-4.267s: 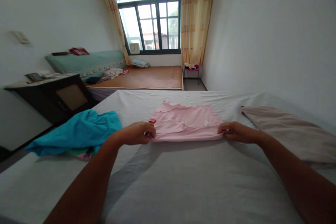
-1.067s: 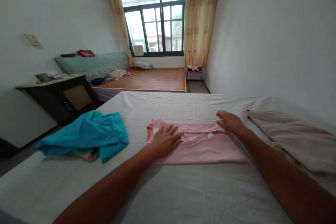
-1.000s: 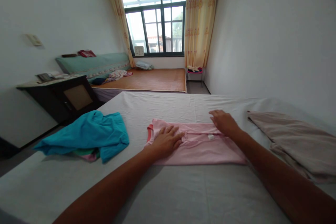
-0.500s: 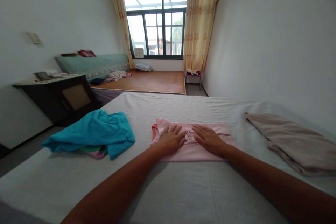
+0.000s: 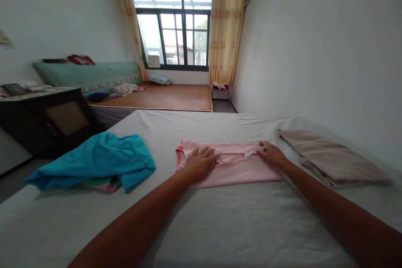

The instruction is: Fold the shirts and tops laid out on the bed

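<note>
A pink shirt, folded into a long rectangle, lies on the white sheet in front of me. Its coral-edged neckline is at the left end, and a small white tag shows toward the right. My left hand rests flat on the left half, fingers stretched out and slightly apart. At the right end, the bent fingers of my right hand close on the shirt's far corner.
A crumpled turquoise garment lies to the left, with green and pink cloth under it. To the right is a folded greyish-brown garment. Beyond stand a dark cabinet, a second bed and a small stool.
My right hand has moved from the shirt's middle to its far right corner and closed there. The left hand stays on the shirt. The view has turned slightly right.
</note>
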The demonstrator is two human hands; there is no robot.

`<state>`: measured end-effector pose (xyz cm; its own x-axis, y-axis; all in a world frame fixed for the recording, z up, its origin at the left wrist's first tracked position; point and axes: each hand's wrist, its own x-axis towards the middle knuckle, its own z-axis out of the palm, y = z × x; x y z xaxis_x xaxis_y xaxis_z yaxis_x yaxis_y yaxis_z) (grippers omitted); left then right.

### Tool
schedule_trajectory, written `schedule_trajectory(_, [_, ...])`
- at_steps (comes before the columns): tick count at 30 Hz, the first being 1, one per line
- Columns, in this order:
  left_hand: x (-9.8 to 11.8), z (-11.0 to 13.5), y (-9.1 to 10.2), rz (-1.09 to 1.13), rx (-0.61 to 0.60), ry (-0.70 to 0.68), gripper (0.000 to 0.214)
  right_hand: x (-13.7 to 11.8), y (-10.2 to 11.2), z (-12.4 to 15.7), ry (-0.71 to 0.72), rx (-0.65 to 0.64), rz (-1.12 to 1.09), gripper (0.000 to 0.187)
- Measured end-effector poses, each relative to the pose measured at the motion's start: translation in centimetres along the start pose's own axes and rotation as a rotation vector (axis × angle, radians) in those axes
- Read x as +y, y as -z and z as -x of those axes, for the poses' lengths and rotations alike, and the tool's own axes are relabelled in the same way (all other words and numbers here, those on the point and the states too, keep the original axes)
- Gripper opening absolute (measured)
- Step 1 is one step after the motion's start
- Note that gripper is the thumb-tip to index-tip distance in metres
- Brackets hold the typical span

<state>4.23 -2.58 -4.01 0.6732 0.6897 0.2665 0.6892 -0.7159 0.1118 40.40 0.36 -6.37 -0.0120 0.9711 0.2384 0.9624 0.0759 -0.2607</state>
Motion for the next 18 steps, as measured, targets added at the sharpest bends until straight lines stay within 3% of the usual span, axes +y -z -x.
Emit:
schedule_trajectory(4, [0.4,0.1,0.3,0.054,-0.01,-0.132,0.039,-0.7,1.7,-0.3,-0.115,-0.078,-0.014,0.047])
schedule_trajectory(8, [0.4,0.1,0.5,0.074,-0.024,-0.161,0.039,-1.5,2.8,-0.7,-0.196,-0.28,0.024,0.06])
schedule_trajectory(10, [0.4,0.2,0.6,0.071,-0.02,-0.167,0.039,-1.8,3.1,-0.8,-0.212,-0.313,0.043,0.06])
schedule_trajectory(14, [0.3,0.2,0.8,0.076,-0.003,-0.191,0.037,-3.0,3.6,-1.2,-0.186,-0.288,-0.057,0.041])
schedule_trajectory(18, [0.4,0.0,0.9,0.102,0.006,-0.24,0.035,-6.2,4.2,-1.9,-0.149,-0.141,-0.123,0.032])
